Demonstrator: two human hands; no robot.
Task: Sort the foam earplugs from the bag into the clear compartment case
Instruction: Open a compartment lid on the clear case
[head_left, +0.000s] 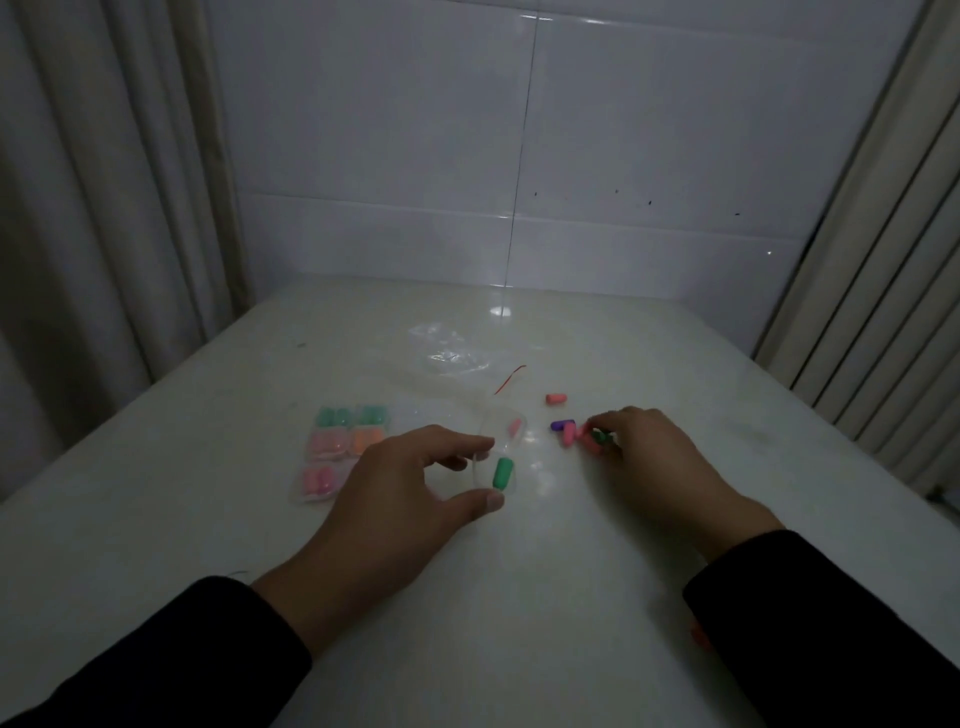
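Filled clear case (340, 447) lies left. The left hand (400, 499) pinches a small clear pod holding a green earplug (502, 473). The right hand (649, 457) nips a dark green plug (602, 437) among loose ones — light, squashy foam, best pinched mid-body.

Single head-worn view, forward and down over a white table (519, 597), close above both hands.

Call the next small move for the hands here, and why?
Probably lift the right hand with the green earplug it pinches from the loose pile and bring it to the small clear case that the left hand steadies. That case already has a green plug in it, so the colour matches.
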